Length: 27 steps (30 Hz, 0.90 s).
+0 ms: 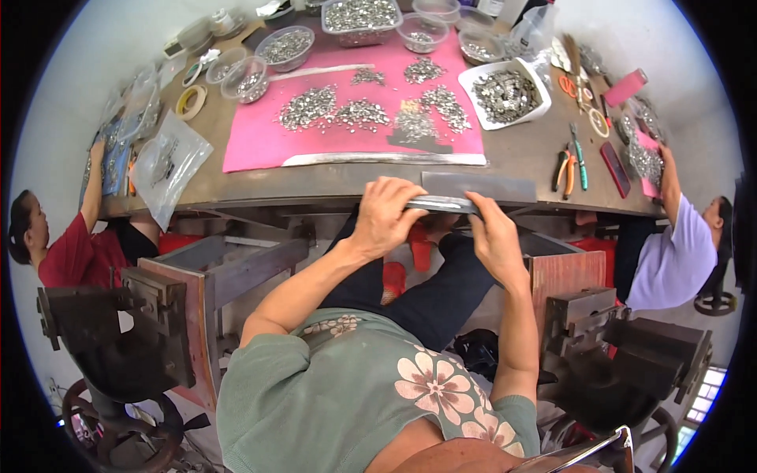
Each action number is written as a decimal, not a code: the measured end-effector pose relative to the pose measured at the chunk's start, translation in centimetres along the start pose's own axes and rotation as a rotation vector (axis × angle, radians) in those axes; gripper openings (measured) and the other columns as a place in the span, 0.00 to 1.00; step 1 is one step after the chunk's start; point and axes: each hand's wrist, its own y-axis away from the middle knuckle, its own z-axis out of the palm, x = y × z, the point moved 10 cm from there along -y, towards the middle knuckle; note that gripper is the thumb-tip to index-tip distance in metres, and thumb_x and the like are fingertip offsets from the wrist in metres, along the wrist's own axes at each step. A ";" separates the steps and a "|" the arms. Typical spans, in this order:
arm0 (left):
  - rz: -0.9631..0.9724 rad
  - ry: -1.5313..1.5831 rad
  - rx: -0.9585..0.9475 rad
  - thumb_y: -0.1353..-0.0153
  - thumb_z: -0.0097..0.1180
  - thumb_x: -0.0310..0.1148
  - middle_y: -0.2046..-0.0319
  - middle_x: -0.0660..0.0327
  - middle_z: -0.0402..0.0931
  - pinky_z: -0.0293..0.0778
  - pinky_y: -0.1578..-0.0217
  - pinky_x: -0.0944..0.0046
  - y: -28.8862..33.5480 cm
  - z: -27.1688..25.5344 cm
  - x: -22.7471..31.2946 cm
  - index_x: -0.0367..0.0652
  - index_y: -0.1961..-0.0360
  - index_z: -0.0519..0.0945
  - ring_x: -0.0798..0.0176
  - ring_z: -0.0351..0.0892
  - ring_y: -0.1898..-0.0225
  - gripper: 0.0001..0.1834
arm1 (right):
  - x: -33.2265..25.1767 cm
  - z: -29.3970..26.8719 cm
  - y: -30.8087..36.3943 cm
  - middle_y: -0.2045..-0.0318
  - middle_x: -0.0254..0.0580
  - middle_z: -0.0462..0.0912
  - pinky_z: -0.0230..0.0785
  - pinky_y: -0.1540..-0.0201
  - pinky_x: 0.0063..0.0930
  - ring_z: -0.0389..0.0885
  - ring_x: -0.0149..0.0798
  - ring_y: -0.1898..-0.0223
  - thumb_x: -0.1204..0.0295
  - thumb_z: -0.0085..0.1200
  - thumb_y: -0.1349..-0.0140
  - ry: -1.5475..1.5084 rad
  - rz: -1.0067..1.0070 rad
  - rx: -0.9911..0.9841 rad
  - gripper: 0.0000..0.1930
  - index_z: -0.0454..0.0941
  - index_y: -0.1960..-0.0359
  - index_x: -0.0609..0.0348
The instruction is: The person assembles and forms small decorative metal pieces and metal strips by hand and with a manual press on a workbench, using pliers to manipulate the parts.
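My left hand [385, 217] and my right hand [498, 240] grip the two ends of a narrow dark-grey strip [443, 204], level above my lap at the table's near edge. A pale shiny line runs along the strip; its exact kind I cannot make out. Just beyond it, a flat dark-grey plate [493, 188] lies at the table edge. Past that is a pink mat [256, 142] with a long whitish strip [371, 159] along its near side. Several heaps of small silvery metal pieces [309, 107] are spread over the mat.
A white tub [467, 79] of metal pieces stands right of the mat, near pliers [561, 169] and a red phone [615, 169]. Clear containers line the back. A plastic bag [175, 162] and tape roll [190, 102] lie left. Two people sit at either side, beside dark machines [158, 315].
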 end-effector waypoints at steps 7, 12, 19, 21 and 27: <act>-0.068 -0.119 0.015 0.45 0.68 0.31 0.59 0.60 0.78 0.66 0.54 0.55 0.9 -4.6 -7.7 0.42 0.55 0.82 0.54 0.75 0.55 0.16 | 0.1 8.4 -5.5 0.55 0.57 0.81 0.73 0.49 0.39 0.81 0.59 0.52 0.86 0.50 0.37 -0.044 -0.074 0.078 0.21 0.75 0.42 0.63; -0.051 -0.110 0.001 0.45 0.68 0.30 0.61 0.60 0.77 0.67 0.56 0.55 0.0 -5.3 -10.0 0.42 0.54 0.84 0.53 0.75 0.58 0.16 | -0.1 10.5 -7.1 0.47 0.54 0.80 0.70 0.42 0.42 0.77 0.56 0.44 0.85 0.57 0.41 0.064 -0.123 0.193 0.22 0.76 0.43 0.63; -0.071 -0.128 0.043 0.43 0.67 0.28 0.62 0.60 0.77 0.66 0.54 0.56 -1.5 -5.5 -10.8 0.44 0.56 0.87 0.55 0.74 0.59 0.13 | -0.5 11.4 -7.3 0.39 0.51 0.74 0.66 0.37 0.46 0.72 0.56 0.39 0.76 0.74 0.53 0.270 -0.150 0.253 0.33 0.76 0.42 0.60; -0.064 -0.130 0.040 0.43 0.67 0.30 0.62 0.61 0.76 0.66 0.53 0.54 -1.8 -5.1 -11.5 0.44 0.56 0.86 0.55 0.74 0.58 0.13 | 0.0 11.1 -7.2 0.42 0.51 0.75 0.68 0.38 0.46 0.74 0.56 0.41 0.76 0.74 0.52 0.248 -0.120 0.296 0.33 0.76 0.42 0.60; -0.016 -0.135 0.012 0.44 0.68 0.32 0.59 0.62 0.78 0.64 0.48 0.50 -1.2 -5.1 -10.4 0.45 0.55 0.85 0.55 0.75 0.54 0.14 | 0.2 11.3 -7.0 0.48 0.50 0.78 0.69 0.40 0.44 0.76 0.55 0.44 0.75 0.74 0.51 0.264 -0.128 0.375 0.32 0.76 0.42 0.61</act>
